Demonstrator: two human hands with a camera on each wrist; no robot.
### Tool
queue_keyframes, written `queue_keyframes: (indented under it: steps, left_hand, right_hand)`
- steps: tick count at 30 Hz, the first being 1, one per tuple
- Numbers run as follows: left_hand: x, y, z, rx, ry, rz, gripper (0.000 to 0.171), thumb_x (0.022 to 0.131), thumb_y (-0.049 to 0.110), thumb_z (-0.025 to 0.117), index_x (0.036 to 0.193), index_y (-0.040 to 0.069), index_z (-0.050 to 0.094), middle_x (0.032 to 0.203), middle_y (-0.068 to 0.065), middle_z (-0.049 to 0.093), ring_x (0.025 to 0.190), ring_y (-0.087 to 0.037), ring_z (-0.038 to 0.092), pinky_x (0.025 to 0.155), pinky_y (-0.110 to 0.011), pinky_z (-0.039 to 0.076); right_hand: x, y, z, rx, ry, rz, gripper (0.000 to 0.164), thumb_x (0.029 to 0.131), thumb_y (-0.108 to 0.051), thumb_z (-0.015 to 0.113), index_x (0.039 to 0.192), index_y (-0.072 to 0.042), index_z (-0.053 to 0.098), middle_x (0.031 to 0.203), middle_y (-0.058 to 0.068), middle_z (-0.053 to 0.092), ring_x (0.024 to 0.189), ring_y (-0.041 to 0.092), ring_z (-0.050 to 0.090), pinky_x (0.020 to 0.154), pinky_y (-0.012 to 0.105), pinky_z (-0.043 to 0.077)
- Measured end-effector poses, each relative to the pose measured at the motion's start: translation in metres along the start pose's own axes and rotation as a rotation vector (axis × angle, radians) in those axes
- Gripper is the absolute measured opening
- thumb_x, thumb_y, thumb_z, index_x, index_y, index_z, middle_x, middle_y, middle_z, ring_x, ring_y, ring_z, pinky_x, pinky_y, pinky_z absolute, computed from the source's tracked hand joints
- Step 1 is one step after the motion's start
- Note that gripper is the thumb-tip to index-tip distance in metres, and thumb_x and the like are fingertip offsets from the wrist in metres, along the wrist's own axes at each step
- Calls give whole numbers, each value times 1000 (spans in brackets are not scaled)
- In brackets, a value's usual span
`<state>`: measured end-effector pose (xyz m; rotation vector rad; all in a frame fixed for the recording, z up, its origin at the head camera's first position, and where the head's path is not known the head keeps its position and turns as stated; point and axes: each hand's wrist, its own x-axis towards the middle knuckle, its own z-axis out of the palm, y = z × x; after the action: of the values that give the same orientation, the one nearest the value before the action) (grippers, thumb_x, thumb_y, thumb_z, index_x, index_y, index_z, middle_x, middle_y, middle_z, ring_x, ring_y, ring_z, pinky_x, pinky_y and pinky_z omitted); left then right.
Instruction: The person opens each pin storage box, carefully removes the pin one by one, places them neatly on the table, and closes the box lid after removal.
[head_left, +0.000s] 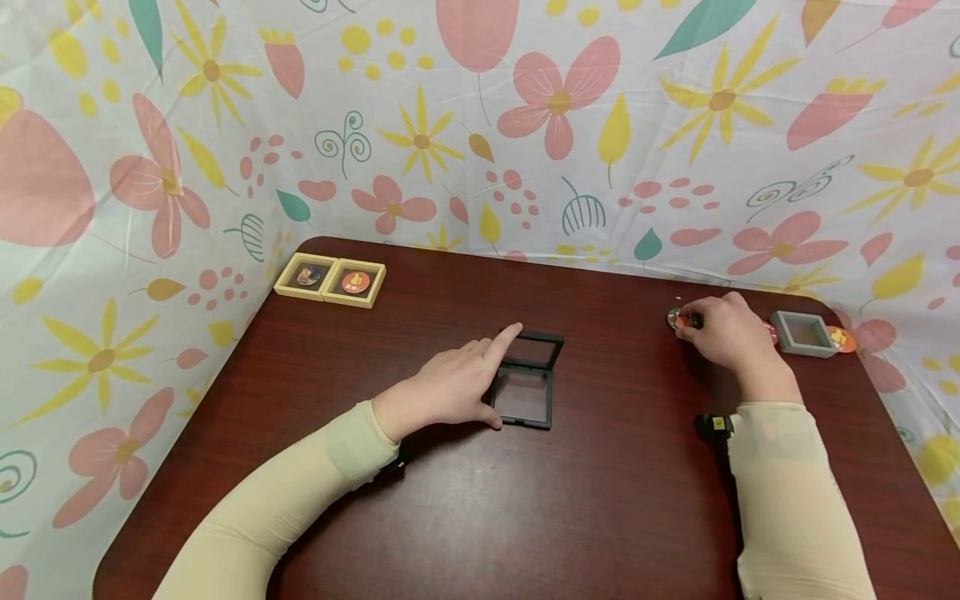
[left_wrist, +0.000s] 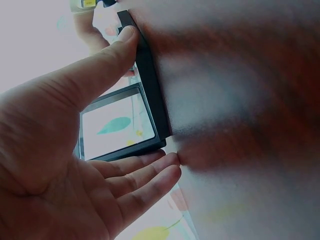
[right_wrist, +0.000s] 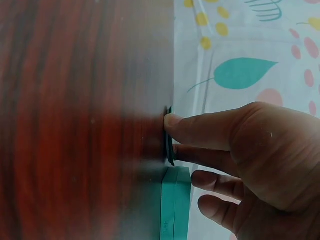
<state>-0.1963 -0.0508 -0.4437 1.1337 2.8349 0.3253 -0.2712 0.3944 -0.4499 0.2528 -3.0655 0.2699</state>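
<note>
A black hinged display frame [head_left: 522,398] stands with its lid raised in the middle of the table. My left hand [head_left: 457,383] spans its left side, thumb at the near corner and index finger beside the lid's top edge. In the left wrist view, the thumb [left_wrist: 117,52] lies against the frame's edge and the other fingers reach the opposite end. At the far right, my right hand [head_left: 723,333] pinches a small round badge [head_left: 673,318] low at the tabletop. Its thumb and a fingertip are on the thin disc [right_wrist: 170,140] in the right wrist view.
A grey square frame [head_left: 783,333] sits right of my right hand, with an orange round badge [head_left: 843,339] at its far side. Two pale yellow frames [head_left: 324,292] holding round badges lie at the back left. A floral cloth [head_left: 450,142] hangs behind the table.
</note>
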Motion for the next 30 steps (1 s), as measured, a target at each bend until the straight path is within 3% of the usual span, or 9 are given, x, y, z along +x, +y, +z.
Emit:
queue_keyframes:
  steps: [17,27,30]
  left_hand:
    - [0,0,0,-3,-1,1,147,61,63,85,154,24,-21,130,-8,53,119,-21,51,81,-33,50]
    - [0,0,0,-6,-6,-2,147,61,63,85,154,24,-21,131,-9,53,120,-23,51,82,-34,50]
    - [-1,0,-1,-9,-12,-2,146,62,62,85,154,24,-22,132,-9,53,121,-22,50,83,-34,50]
  right_hand:
    - [1,1,1,15,-25,12,36,90,-24,69,121,-5,65,112,18,64,112,41,36,80,60,41]
    - [0,-5,-2,42,23,-15,46,88,-25,71,127,-4,60,126,20,56,119,41,34,86,63,39]
    - [2,-13,-3,61,33,-29,46,90,-30,69,127,-4,60,122,19,58,118,40,36,90,62,37]
